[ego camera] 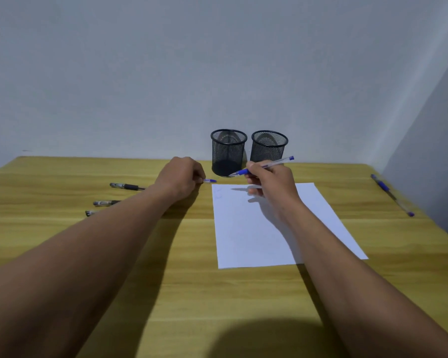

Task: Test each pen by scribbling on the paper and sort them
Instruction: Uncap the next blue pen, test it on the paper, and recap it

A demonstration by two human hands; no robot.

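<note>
Clear-barrelled pen with a blue grip (264, 166) sits in the right hand (269, 182), the fingers (255, 188) curled round it in a writing hold. Its tip points left, raised just beyond the far edge of the white sheet of paper (256, 228).

From where I stand, the worry is the paper. Nothing pins it, so a hard scribble could drag it across the wooden tabletop (166, 280), or the tip could come down off the sheet and mark the wood.

The two black mesh cups (228, 151) just past the fingertips look alike, so a pen could easily go into the wrong one.

The left hand (179, 177) rests knuckles-up left of the sheet. Its fingers (197, 174) are closed on a small blue piece (210, 180), probably the cap, which could roll off if let go.

Black pens (127, 186) lie further left of that hand.
</note>
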